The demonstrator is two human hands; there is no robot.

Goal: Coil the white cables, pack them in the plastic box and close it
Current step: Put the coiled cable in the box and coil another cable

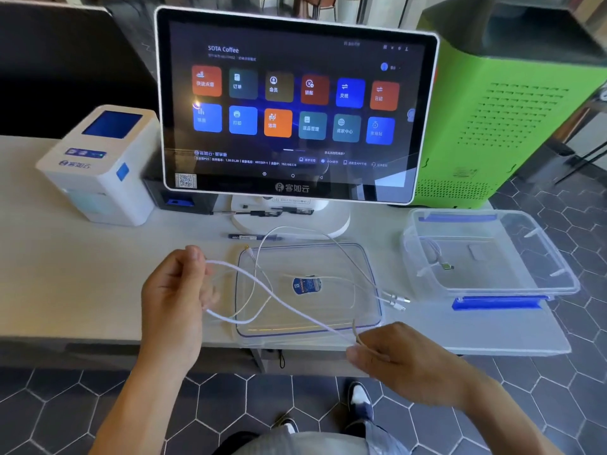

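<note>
Left hand: your left hand (177,290) is closed around a loop of the white cable (262,287), with the thumb on top, above the front edge of the bench (98,274).
Right hand: your right hand (387,359) pinches the same cable between thumb and fingertips, just in front of the bench edge (it is a little blurred, so I cannot tell how firm the pinch is).
Cable position: the rest of the cable lies in loose curves over the lid (371,257), which is flat on the bench between your hands; its plug ends (399,302) rest just beside the right edge of the lid.
Plastic box: the plastic box (558,274) stands open to the right of the lid, with a blue clip (496,303) at its near side; one coiled cable (433,254) seems to be inside already.
Risk, tangle: the strands cross each other over the lid, so, in my judgement, a quick pull can make a knot instead of a coil.
Risk, dragging: the plug ends can catch on the lid rim and move the lid, or sweep against the pen (254,237) behind it.
Risk, monitor stand: one loop reaches to the foot of the screen (295,103) and can hook there.
Risk, closing: a loose coil may spring open in the box and be trapped under the lid.
</note>
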